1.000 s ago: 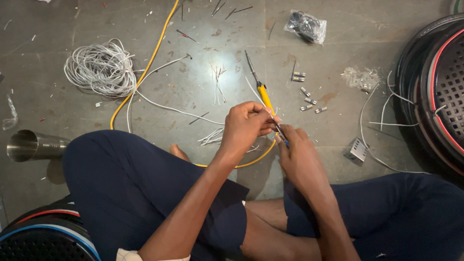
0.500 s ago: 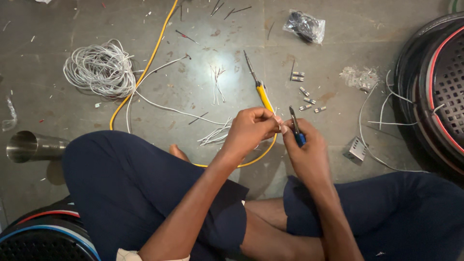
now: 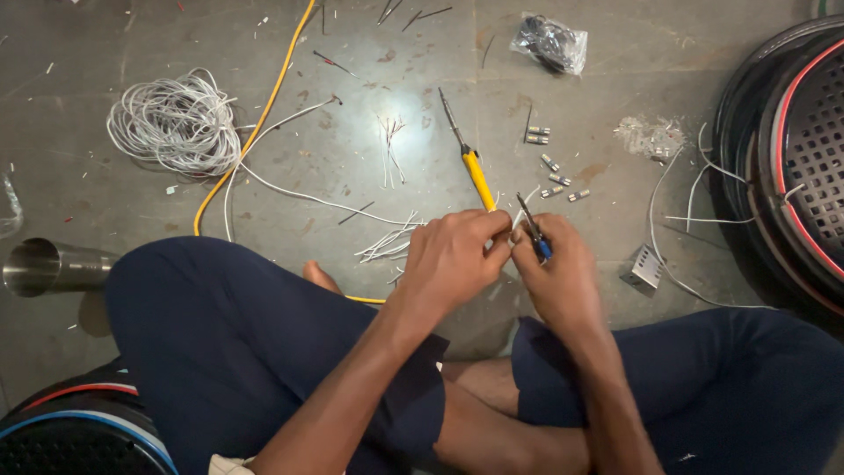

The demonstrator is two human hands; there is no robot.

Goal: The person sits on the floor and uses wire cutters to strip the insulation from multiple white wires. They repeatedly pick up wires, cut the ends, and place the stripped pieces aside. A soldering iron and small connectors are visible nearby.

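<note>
The small blue-handled tool (image 3: 534,236) sits gripped in the right hand (image 3: 563,281), its dark tip pointing up and away, just above the person's crossed legs. The left hand (image 3: 453,259) is pinched narrow around a thin white wire (image 3: 525,200), fingertips touching the right hand's. Just beyond the left hand lies one yellow-handled screwdriver (image 3: 475,171) on the floor (image 3: 352,158). A clear plastic bag (image 3: 549,42) at the top holds dark parts, too small to tell apart. About six small metal connectors (image 3: 549,163) lie scattered near the screwdriver. One coil of white wire (image 3: 171,123) rests far left, beside one yellow cable (image 3: 255,132). One metal cylinder (image 3: 48,264) lies at the left edge, opening facing left; its contents cannot be seen.
</note>
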